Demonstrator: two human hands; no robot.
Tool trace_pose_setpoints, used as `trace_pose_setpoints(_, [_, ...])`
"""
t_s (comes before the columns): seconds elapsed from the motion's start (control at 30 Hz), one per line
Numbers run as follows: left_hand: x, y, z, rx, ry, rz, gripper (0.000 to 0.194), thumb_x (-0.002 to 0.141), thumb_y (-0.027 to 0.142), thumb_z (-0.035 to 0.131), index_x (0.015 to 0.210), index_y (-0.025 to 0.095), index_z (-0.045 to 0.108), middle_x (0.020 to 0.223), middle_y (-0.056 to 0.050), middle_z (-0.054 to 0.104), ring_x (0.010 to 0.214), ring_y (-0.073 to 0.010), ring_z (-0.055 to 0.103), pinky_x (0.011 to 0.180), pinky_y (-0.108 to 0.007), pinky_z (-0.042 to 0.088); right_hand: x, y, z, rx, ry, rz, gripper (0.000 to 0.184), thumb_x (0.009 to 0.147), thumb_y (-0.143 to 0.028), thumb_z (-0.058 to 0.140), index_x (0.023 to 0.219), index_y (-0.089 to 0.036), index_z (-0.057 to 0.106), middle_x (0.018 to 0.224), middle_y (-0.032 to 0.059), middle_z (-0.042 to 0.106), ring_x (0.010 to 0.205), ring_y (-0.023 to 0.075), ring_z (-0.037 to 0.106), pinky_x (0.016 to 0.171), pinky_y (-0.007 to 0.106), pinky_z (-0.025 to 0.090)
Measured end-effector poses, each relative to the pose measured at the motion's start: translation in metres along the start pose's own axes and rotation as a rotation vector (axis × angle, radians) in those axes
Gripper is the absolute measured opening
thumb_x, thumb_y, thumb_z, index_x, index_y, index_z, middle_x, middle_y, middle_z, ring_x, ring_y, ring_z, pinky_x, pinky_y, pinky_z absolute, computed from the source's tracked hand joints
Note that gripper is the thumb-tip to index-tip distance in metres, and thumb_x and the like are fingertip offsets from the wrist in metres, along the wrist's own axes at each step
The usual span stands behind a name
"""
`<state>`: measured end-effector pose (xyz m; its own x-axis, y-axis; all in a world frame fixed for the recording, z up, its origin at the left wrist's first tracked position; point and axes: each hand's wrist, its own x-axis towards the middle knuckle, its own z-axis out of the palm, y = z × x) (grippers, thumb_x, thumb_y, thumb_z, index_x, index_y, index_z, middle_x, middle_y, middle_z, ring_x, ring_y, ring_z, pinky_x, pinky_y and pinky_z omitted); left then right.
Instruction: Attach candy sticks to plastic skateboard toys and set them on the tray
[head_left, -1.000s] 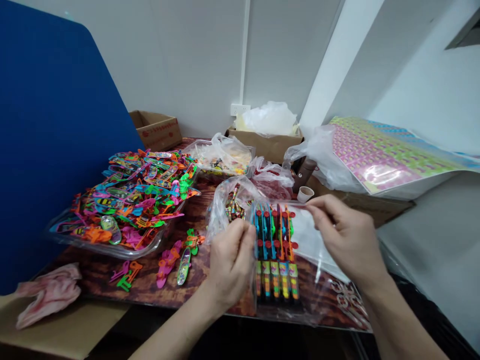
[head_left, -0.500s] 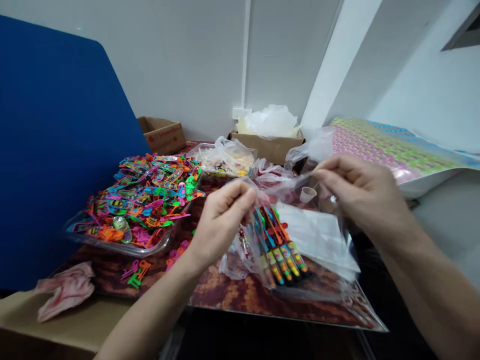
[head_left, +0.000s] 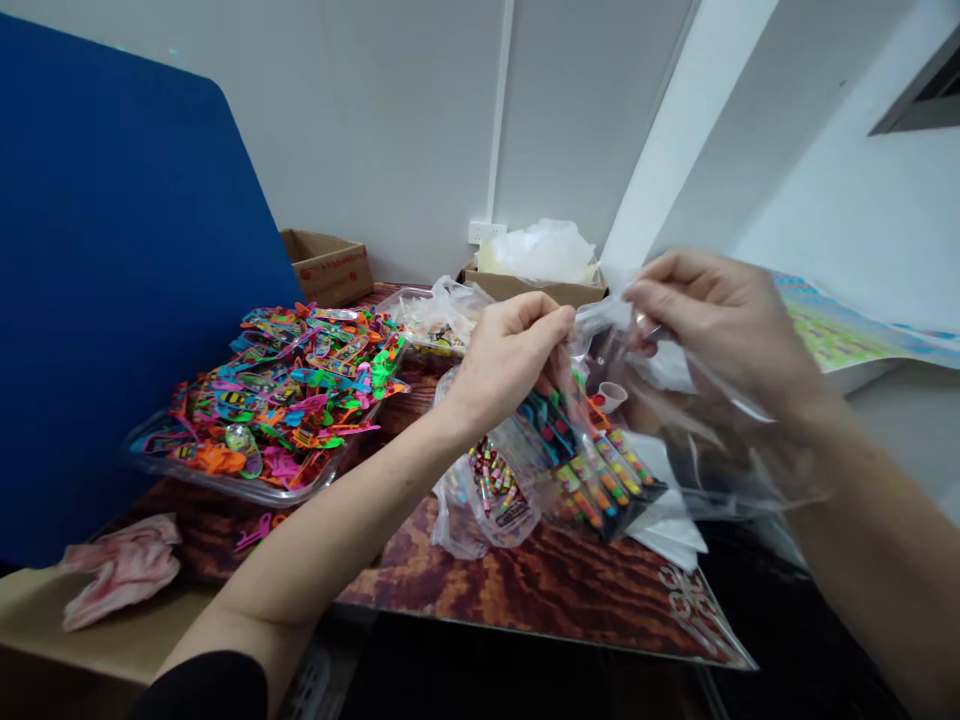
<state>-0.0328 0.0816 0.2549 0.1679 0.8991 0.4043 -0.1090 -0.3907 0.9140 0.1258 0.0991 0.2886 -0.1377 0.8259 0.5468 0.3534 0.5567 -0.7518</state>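
Observation:
A clear plastic bag (head_left: 697, 440) hangs in the air over the table, pinched at its top edge by both hands. My left hand (head_left: 504, 355) grips the left side of the bag's mouth with closed fingers. My right hand (head_left: 712, 315) pinches the right side. Inside the bag a row of colourful toy sticks (head_left: 592, 455) lies tilted, lower end toward the right. Just below my left hand a second small clear bag of tiny colourful pieces (head_left: 491, 490) rests on the table.
A clear tray heaped with bright plastic toy skateboards (head_left: 277, 390) stands at the left, beside a blue panel (head_left: 112, 270). Cardboard boxes (head_left: 326, 265), more plastic bags (head_left: 439, 315), a small paper cup (head_left: 611, 395) and printed sheets (head_left: 847, 325) stand behind. A pink cloth (head_left: 120, 570) lies at front left.
Both hands have lifted the bag with the toy sticks off the table and up toward the camera. The sticks inside now hang tilted instead of lying flat.

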Motion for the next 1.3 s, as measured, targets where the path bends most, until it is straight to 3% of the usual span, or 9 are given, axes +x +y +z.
trace_pose_setpoints(0.13, [0.017, -0.007, 0.006, -0.054, -0.014, -0.03, 0.022, 0.09, 0.022, 0.05, 0.07, 0.017, 0.046, 0.055, 0.004, 0.054, 0.043, -0.0054, 0.053, 0.045, -0.017, 0.044, 0.007, 0.002, 0.003, -0.039, -0.239, 0.008, 0.017, 0.078, -0.028, 0.063, 0.066, -0.018, 0.057, 0.054, -0.0031, 0.051, 0.047, 0.0083, 0.044, 0.043, 0.022, 0.031])
trace_pose_setpoints(0.33, [0.029, -0.025, 0.007, -0.028, 0.084, 0.059, 0.016, 0.085, 0.013, 0.056, 0.099, 0.018, 0.051, 0.059, 0.007, 0.053, 0.044, -0.0065, 0.051, 0.047, -0.019, 0.046, 0.021, 0.013, 0.007, -0.116, -0.307, -0.073, 0.016, 0.078, -0.029, 0.061, 0.068, -0.017, 0.059, 0.057, -0.0032, 0.051, 0.05, 0.0086, 0.044, 0.046, 0.022, 0.033])
trace_pose_setpoints(0.5, [0.035, -0.03, -0.001, 0.162, -0.115, 0.003, 0.01, 0.081, 0.009, 0.053, 0.072, 0.014, 0.056, 0.055, 0.004, 0.054, 0.045, -0.0057, 0.05, 0.048, -0.018, 0.042, 0.024, 0.013, 0.01, -0.127, -0.252, -0.139, 0.013, 0.079, -0.027, 0.06, 0.071, -0.018, 0.059, 0.059, -0.0029, 0.052, 0.052, 0.0095, 0.047, 0.047, 0.023, 0.037])
trace_pose_setpoints(0.6, [0.04, -0.034, -0.006, 0.113, -0.08, -0.015, 0.016, 0.081, 0.008, 0.052, 0.066, 0.014, 0.053, 0.051, 0.005, 0.051, 0.042, -0.0054, 0.049, 0.047, -0.019, 0.041, 0.011, 0.0, 0.012, -0.132, -0.264, -0.128, 0.014, 0.084, -0.031, 0.057, 0.089, -0.018, 0.059, 0.071, 0.0013, 0.059, 0.062, 0.0143, 0.057, 0.053, 0.026, 0.045])
trace_pose_setpoints(0.83, [0.034, -0.042, 0.004, -0.14, 0.098, -0.056, 0.016, 0.082, 0.008, 0.052, 0.068, 0.015, 0.05, 0.057, 0.005, 0.053, 0.046, -0.0059, 0.051, 0.049, -0.022, 0.047, -0.053, 0.009, 0.029, -0.707, -0.128, -0.401, 0.085, 0.078, -0.042, 0.067, 0.147, -0.021, 0.023, 0.143, 0.0149, 0.038, 0.126, 0.0374, 0.041, 0.095, 0.051, 0.042])
trace_pose_setpoints(0.93, [0.029, -0.038, 0.015, -0.18, 0.093, -0.086, 0.015, 0.083, 0.008, 0.053, 0.07, 0.015, 0.05, 0.059, 0.005, 0.053, 0.046, -0.0054, 0.052, 0.051, -0.023, 0.05, -0.058, 0.042, 0.034, -0.838, 0.086, -0.343, 0.063, 0.085, -0.037, 0.058, 0.14, -0.015, 0.035, 0.129, 0.0178, 0.051, 0.115, 0.0357, 0.05, 0.085, 0.045, 0.044])
trace_pose_setpoints(1.03, [0.026, -0.032, 0.018, -0.153, 0.037, -0.105, 0.014, 0.083, 0.007, 0.052, 0.072, 0.015, 0.05, 0.059, 0.005, 0.055, 0.048, -0.0055, 0.056, 0.053, -0.021, 0.052, -0.052, 0.068, 0.034, -0.854, 0.079, -0.326, 0.027, 0.092, -0.031, 0.044, 0.106, -0.014, 0.06, 0.089, 0.0118, 0.064, 0.08, 0.0269, 0.06, 0.063, 0.034, 0.04])
trace_pose_setpoints(1.13, [0.024, -0.028, 0.011, -0.128, -0.039, -0.126, 0.011, 0.085, 0.009, 0.052, 0.075, 0.015, 0.051, 0.061, 0.004, 0.057, 0.052, -0.0072, 0.06, 0.054, -0.021, 0.053, -0.046, 0.075, 0.028, -0.814, 0.016, -0.37, 0.028, 0.094, -0.025, 0.038, 0.078, -0.017, 0.059, 0.067, 0.0049, 0.059, 0.059, 0.0191, 0.054, 0.055, 0.03, 0.03])
trace_pose_setpoints(1.3, [0.024, -0.011, -0.022, -0.015, -0.075, -0.052, 0.014, 0.084, 0.02, 0.061, 0.096, 0.014, 0.057, 0.07, 0.001, 0.061, 0.06, -0.0093, 0.063, 0.058, -0.021, 0.052, -0.039, 0.055, 0.011, -0.635, 0.085, -0.353, 0.03, 0.095, -0.032, 0.042, 0.072, -0.02, 0.056, 0.061, 0.001, 0.053, 0.056, 0.0158, 0.049, 0.057, 0.028, 0.03])
